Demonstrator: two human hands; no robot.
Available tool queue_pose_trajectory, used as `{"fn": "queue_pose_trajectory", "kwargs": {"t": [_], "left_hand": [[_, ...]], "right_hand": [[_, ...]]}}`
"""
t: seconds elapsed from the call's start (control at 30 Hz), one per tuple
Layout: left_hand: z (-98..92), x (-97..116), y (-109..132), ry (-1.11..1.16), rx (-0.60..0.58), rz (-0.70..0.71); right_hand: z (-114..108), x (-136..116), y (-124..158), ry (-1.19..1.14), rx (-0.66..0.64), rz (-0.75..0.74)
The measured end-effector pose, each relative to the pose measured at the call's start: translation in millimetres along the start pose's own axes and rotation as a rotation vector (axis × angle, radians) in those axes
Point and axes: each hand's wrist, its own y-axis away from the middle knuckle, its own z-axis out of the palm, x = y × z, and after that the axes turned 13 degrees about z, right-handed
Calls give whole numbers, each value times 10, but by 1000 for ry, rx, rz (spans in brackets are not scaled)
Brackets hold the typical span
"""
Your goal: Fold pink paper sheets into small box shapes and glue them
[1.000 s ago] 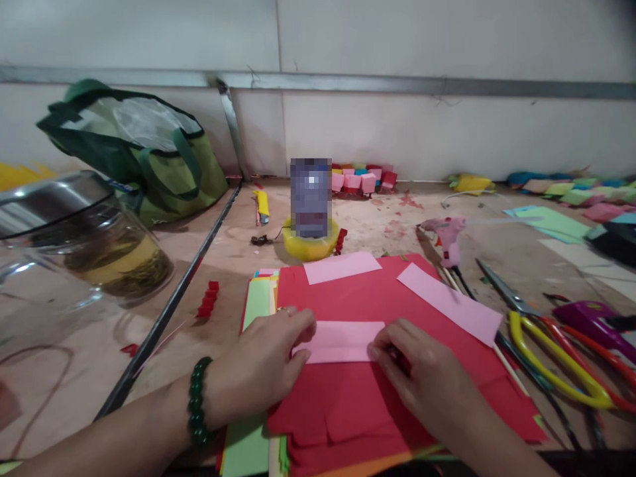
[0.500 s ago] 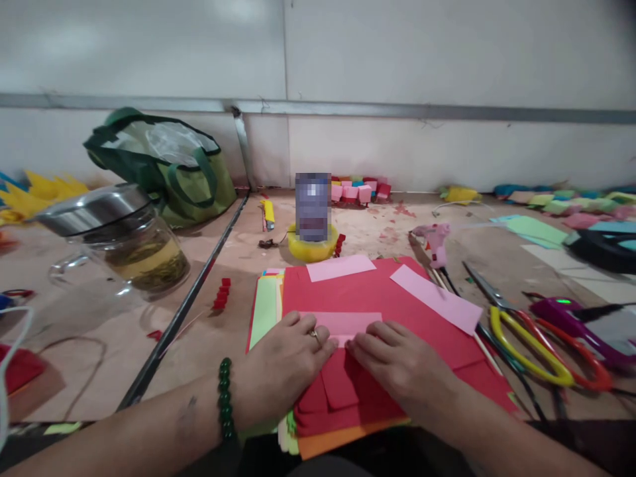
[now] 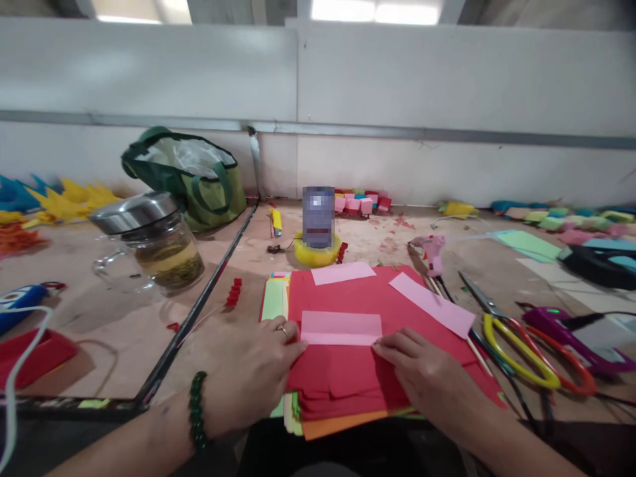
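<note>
A pink paper strip (image 3: 341, 323) with a fold along its lower edge lies on a stack of red paper (image 3: 342, 371). My left hand (image 3: 258, 361), with a ring and a green bead bracelet (image 3: 197, 411), is closed at the strip's lower left corner. At the lower right corner, my right hand (image 3: 422, 371) has its fingers pressed together on the strip's folded edge. Two more pink strips (image 3: 342, 272) (image 3: 431, 305) rest higher on the red paper, one at the top and one slanting at the right.
Scissors (image 3: 517, 344), a pink glue gun (image 3: 432, 254) and a purple device (image 3: 571, 338) lie to the right. A phone (image 3: 318, 217) stands in a yellow holder (image 3: 317, 250) behind the stack. A glass tea jar (image 3: 169, 255) and green bag (image 3: 199, 189) stand at the left.
My hands have moved apart along the strip's lower edge, from its middle to its two ends. The camera view has tilted up and shifted left.
</note>
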Motion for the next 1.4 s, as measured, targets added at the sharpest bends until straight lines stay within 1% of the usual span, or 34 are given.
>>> {"fn": "queue_pose_trajectory", "kwargs": {"t": [0.13, 0.2, 0.3, 0.4, 0.47, 0.53, 0.63, 0.67, 0.77, 0.83, 0.9, 0.97, 1.03, 1.07, 1.17, 1.23, 1.27, 1.33, 1.4], "left_hand": [[-113, 51, -196, -74, 7, 31], [-105, 80, -333, -118, -63, 60], [18, 106, -507, -248, -139, 145], [175, 125, -589, -336, -100, 203], [220, 131, -601, -363, -73, 223], [187, 111, -590, -374, -25, 237], [30, 9, -543, -355, 108, 274], [-30, -38, -523, -333, 171, 286], [-150, -166, -485, -214, 416, 339], [-168, -212, -502, -159, 520, 415], [-160, -222, -557, -147, 540, 510], [-161, -211, -626, -165, 537, 567], [-185, -191, -678, -194, 529, 529], [-200, -177, -690, -198, 518, 477], [-201, -102, -662, -90, 451, 283], [-131, -24, -610, 33, 355, 196], [-76, 18, -582, 80, 287, 165], [51, 93, -534, 119, 154, 122], [155, 150, -502, 123, 79, 72]], "right_hand": [[-13, -6, 18, 48, -13, 34], [-16, -4, 35, 99, -35, 58], [-43, -8, 48, 156, -55, 97], [-124, -34, 30, 121, -105, 172], [-192, -48, 5, 81, -112, 209], [-248, -38, -22, 63, -64, 193], [-290, 29, -59, 102, 46, 91], [-297, 53, -71, 130, 74, 51], [-334, 68, -112, 183, 179, -91], [-382, 7, -144, 173, 277, -194], [-437, -91, -178, 145, 350, -282], [-463, -186, -218, 123, 365, -365], [-429, -251, -267, 156, 320, -394], [-388, -270, -294, 203, 284, -371], [-210, -296, -379, 391, 135, -186], [-104, -305, -427, 430, 15, -84], [-70, -309, -444, 415, -48, -47], [-44, -312, -462, 357, -175, 14], [-65, -299, -458, 300, -276, 71]]}}
